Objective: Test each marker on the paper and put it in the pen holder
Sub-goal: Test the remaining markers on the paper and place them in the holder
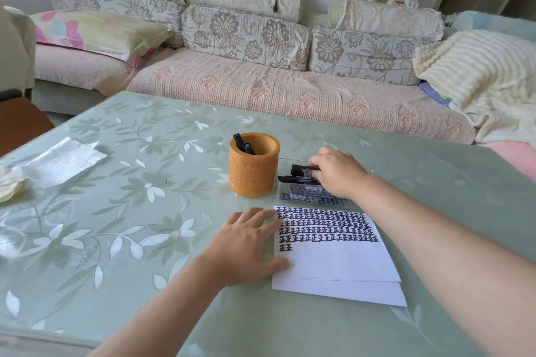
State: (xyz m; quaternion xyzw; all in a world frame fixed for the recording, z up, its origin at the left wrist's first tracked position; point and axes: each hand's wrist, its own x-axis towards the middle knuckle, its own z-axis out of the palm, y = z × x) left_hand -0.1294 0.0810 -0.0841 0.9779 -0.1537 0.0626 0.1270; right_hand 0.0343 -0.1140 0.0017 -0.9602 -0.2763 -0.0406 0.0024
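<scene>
An orange pen holder [253, 174] stands mid-table with two black markers [245, 144] sticking out of it. To its right a clear tray [282, 164] holds several black markers. My right hand [338, 172] reaches into the tray, its fingers curled round one black marker [301, 169]. A white paper [336, 264] with rows of dark written marks lies in front of the tray. My left hand [246, 243] rests flat, fingers spread, on the paper's left edge.
The green floral table [130, 211] carries a white tissue [62, 161] and a crumpled yellowish one [10, 185] at the far left. A sofa [261, 90] with cushions and a blanket runs behind the table.
</scene>
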